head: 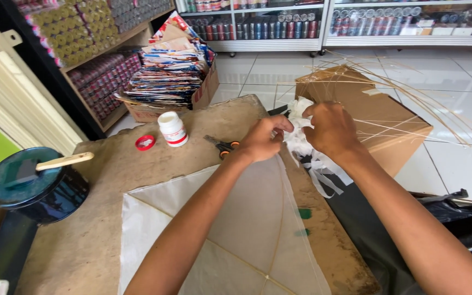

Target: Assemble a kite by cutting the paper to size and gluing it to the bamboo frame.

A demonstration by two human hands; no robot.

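white glue bottle (172, 129) with red band stands upright on the brown worn board (94, 218), its red cap (145, 142) lying just left. stacked colourful printed sheets (171, 65) fill a cardboard carton behind. left hand (263, 138) and right hand (331, 128) both closed around a bunch of white thin strips (303, 143), fingers curled tight on it; the loose ends hang below the right wrist. pale paper kite (236, 240) with thin sticks lies flat under the forearms. orange-handled scissors (222, 146) lie just left of the left hand.

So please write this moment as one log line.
left hand: grips white strips | right hand: grips white strips | below: white kite | near: scissors
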